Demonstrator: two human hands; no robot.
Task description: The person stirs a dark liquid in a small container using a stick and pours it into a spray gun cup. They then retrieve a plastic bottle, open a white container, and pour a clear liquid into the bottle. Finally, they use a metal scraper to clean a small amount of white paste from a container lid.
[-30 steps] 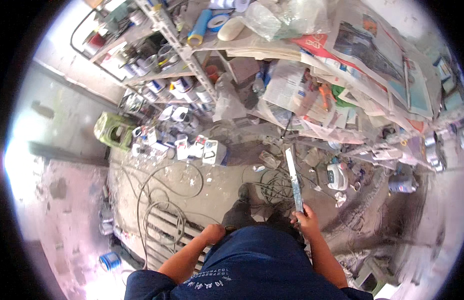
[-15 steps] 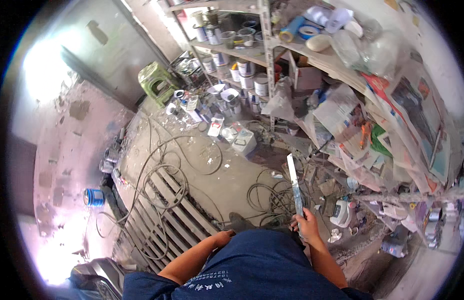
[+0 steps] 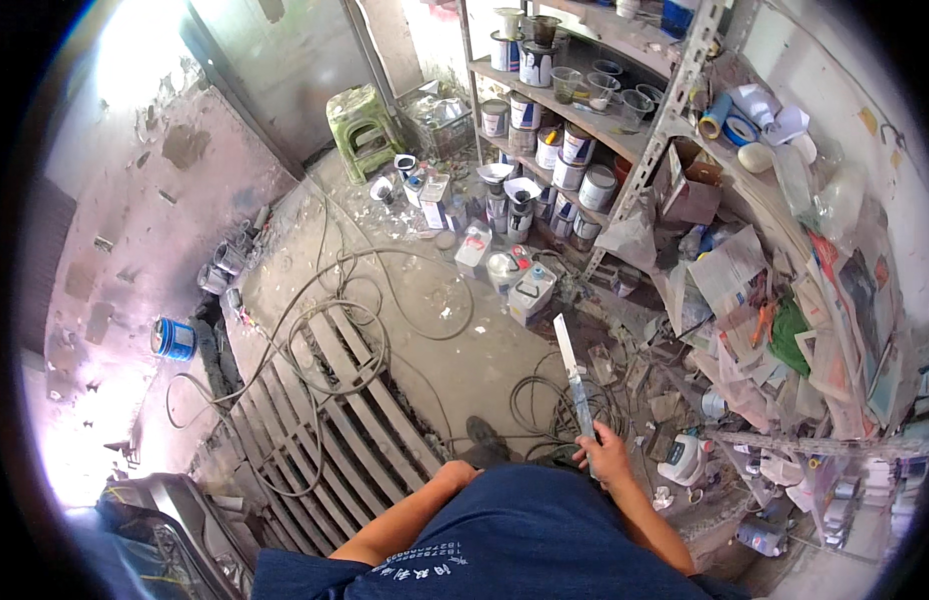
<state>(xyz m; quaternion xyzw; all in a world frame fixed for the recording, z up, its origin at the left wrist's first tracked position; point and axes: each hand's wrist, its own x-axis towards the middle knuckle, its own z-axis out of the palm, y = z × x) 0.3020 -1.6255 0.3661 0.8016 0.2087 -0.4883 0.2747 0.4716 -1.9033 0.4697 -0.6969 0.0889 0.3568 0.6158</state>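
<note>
My right hand (image 3: 607, 455) is closed around the lower end of a long, flat metal stirring stick (image 3: 574, 375). The stick points up and away from me over the floor, its far end bright and the rest smeared grey. Near the front of my dark blue shirt is my left hand (image 3: 459, 476), its fingers mostly hidden, so I cannot tell whether they hold anything. Below the stick lies a coil of thin hose (image 3: 535, 400) on the floor. My shoe (image 3: 485, 436) shows between the hands.
Metal shelves (image 3: 625, 130) with paint cans and plastic cups stand ahead right. White jugs (image 3: 531, 292) sit on the floor before them. A slatted floor grate (image 3: 350, 425) with hose across it lies left. Beyond are a green stool (image 3: 365, 130) and, by the wall, a blue can (image 3: 175, 340).
My view has shifted, so the shelves and jugs appear farther right and lower. The stirring stick has moved slightly left and closer to me, still in my right hand. My left hand stays by my waist.
</note>
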